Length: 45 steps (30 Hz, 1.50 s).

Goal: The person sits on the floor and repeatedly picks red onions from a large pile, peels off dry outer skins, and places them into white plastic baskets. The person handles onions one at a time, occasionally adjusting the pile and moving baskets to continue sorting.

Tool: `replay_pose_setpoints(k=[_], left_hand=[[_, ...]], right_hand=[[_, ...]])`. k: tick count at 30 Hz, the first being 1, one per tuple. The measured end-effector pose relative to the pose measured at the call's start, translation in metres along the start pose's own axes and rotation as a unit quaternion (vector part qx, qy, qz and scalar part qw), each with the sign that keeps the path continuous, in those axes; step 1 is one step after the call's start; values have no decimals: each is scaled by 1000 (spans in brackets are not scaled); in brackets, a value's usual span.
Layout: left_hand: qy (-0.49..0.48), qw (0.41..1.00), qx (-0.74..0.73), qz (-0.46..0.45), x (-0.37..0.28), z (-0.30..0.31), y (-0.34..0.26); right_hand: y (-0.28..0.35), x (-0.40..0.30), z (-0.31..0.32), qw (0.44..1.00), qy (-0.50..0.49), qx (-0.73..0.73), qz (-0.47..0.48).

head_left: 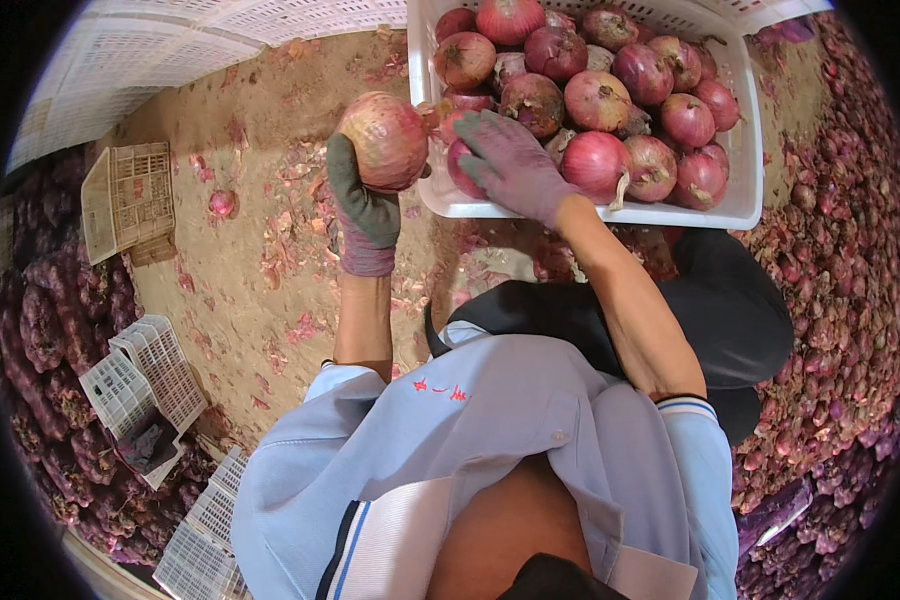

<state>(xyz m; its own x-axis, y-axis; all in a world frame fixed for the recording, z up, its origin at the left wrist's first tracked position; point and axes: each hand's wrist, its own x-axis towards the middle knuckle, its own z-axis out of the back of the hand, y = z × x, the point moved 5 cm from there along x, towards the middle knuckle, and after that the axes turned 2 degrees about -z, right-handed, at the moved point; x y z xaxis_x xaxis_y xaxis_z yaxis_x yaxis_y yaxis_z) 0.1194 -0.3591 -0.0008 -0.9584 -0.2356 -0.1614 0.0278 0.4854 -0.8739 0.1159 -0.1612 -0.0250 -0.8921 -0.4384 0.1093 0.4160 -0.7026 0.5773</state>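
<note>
My left hand (364, 199), in a dark-palmed work glove, grips a large red onion (384, 141) just outside the left wall of a white plastic crate (585, 216). Dry neck skin juts from the onion toward the crate. Gloved as well, my right hand (514, 161) reaches over the crate's near left corner with its fingers spread. Its fingertips rest on or just above a red onion (463, 169), partly covered by the hand. Many red onions (598, 101) fill the crate, some with loose papery skins. Whether the right fingers grip anything is hidden beneath them.
A big heap of red onions (817, 315) lies to the right. Filled mesh sacks (52, 322) line the left, with a beige crate (135, 199) and a white crate (157, 367) before them. Stacked white crates (195, 45) stand ahead. Onion skins litter the floor (232, 315).
</note>
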Motion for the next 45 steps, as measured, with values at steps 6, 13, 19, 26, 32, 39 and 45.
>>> replay_pose_setpoints(k=[6,13,19,26,32,39,45], left_hand=[[114,985,108,-79,17,-34,-27],[149,962,188,-130,30,-42,-23],[135,979,134,-70,23,-65,-32],[89,954,237,-161,19,-36,-23],[24,966,188,-177,19,-2,27],[-39,927,280,-247,19,-14,32],[-41,928,249,-273,17,-20,35]], right_hand=[[-20,-23,141,954,-243,157,-81],[-34,-64,191,841,-288,447,-97],[4,-41,109,994,-87,49,-50],[-7,-11,22,983,106,-150,-22],[-2,8,13,975,124,-182,34],[6,17,-8,974,-7,-169,148],[5,26,-22,976,103,-174,78]])
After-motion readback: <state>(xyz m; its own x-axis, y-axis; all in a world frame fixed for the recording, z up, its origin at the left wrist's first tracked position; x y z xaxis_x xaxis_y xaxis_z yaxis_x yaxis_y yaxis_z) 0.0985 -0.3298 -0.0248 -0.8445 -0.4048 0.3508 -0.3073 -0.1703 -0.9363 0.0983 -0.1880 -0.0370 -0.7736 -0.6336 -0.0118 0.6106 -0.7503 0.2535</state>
